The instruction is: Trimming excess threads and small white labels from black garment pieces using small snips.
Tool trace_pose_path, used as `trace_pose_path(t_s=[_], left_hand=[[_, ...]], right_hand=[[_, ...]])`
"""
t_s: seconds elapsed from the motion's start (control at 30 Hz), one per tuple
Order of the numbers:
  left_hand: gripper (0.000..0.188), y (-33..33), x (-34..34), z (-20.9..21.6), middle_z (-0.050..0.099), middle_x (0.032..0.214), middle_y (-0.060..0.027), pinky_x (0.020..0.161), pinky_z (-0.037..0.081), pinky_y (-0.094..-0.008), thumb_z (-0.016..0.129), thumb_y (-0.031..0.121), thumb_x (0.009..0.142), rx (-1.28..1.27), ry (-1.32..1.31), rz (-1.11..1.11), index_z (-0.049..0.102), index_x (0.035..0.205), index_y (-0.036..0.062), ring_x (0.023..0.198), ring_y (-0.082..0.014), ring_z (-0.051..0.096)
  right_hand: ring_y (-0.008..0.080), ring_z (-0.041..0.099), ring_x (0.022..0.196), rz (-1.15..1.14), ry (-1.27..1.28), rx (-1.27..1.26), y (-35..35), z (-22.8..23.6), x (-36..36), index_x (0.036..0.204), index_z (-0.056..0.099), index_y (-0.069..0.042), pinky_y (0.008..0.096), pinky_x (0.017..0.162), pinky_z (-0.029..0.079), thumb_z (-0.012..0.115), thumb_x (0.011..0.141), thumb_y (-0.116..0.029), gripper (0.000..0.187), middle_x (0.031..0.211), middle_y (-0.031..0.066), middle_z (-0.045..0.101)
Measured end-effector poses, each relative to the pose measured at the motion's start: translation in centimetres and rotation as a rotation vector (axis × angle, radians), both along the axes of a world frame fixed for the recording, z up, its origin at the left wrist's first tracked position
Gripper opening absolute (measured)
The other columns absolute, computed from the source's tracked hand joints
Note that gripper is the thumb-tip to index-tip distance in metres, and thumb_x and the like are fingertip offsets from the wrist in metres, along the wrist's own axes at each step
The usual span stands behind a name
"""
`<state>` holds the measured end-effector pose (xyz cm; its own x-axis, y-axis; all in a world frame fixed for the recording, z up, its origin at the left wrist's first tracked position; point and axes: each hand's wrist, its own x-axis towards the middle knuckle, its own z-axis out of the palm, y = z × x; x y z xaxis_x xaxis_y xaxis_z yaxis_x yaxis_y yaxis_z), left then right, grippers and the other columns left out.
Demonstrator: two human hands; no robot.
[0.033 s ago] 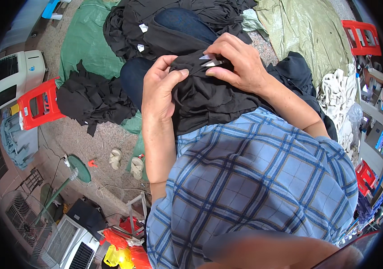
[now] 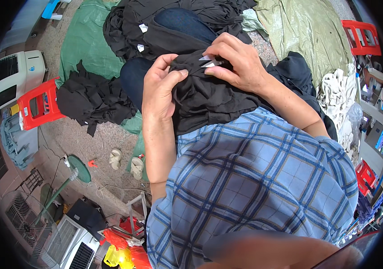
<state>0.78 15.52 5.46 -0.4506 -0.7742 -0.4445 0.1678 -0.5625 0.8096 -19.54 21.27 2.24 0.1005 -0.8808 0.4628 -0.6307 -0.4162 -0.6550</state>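
A black garment [image 2: 209, 98] lies bunched on my lap over dark blue jeans [image 2: 133, 76]. My left hand [image 2: 160, 85] pinches a fold of its fabric between thumb and fingers. My right hand [image 2: 241, 62] holds small metal thread snips [image 2: 209, 61], their pointed blades resting on the same fold just right of my left fingertips. Both hands are close together at the top of the garment. My blue checked shirt fills the lower part of the view.
A heap of black garments [image 2: 93, 101] lies on a green tarp [image 2: 84, 45] to my left, and another heap [image 2: 155, 13] ahead. Around them are two red stools [image 2: 36, 105] [image 2: 362, 38], a white cooler [image 2: 12, 76], sandals [image 2: 126, 161], an olive sheet [image 2: 299, 27] and white cloth [image 2: 339, 98].
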Motion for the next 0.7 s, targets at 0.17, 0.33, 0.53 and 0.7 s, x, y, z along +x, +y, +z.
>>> trace_pose_path(t_s=[0.17, 0.33, 0.53, 0.7], left_hand=[[0.029, 0.4, -0.1, -0.9, 0.064, 0.096, -0.0064, 0.078, 0.051, -0.0229, 0.057, -0.012, 0.076, -0.033, 0.041, 0.036, 0.057, 0.104, -0.0031, 0.084, -0.0098, 0.062], [0.028, 0.8, 0.0, -1.0, 0.063, 0.095, -0.0055, 0.078, 0.049, -0.0216, 0.055, -0.012, 0.076, -0.079, 0.023, 0.079, 0.059, 0.101, -0.0026, 0.083, -0.0097, 0.061], [0.02, 0.9, -0.5, 1.3, 0.065, 0.089, -0.0073, 0.075, 0.049, -0.0213, 0.061, -0.007, 0.076, 0.121, 0.162, 0.098, 0.059, 0.095, -0.0016, 0.08, -0.0099, 0.062], [0.018, 1.6, -0.8, 0.6, 0.065, 0.082, -0.0052, 0.068, 0.05, -0.0232, 0.068, -0.005, 0.076, 0.049, 0.002, 0.133, 0.057, 0.087, 0.0033, 0.07, -0.0104, 0.062]], right_hand=[[0.0239, 0.061, 0.079, -0.001, 0.039, -0.026, 0.0, -0.1, 0.5, 0.098, 0.064, -0.008, 0.0325, 0.063, 0.049, 0.072, 0.08, -0.027, 0.027, 0.09, 0.0061, 0.058], [0.0241, 0.061, 0.075, -0.014, 0.001, -0.007, 0.2, 0.2, 0.5, 0.1, 0.065, -0.007, 0.0323, 0.06, 0.049, 0.071, 0.082, -0.021, 0.023, 0.089, 0.0072, 0.059], [0.0233, 0.061, 0.073, -0.008, 0.069, -0.091, 0.1, 0.1, 0.4, 0.1, 0.066, -0.006, 0.0332, 0.06, 0.05, 0.071, 0.081, -0.022, 0.025, 0.089, 0.0071, 0.059], [0.0241, 0.062, 0.074, 0.001, 0.162, -0.162, 0.4, 0.3, 0.5, 0.099, 0.067, -0.006, 0.0332, 0.061, 0.05, 0.072, 0.08, -0.022, 0.025, 0.089, 0.0077, 0.059]])
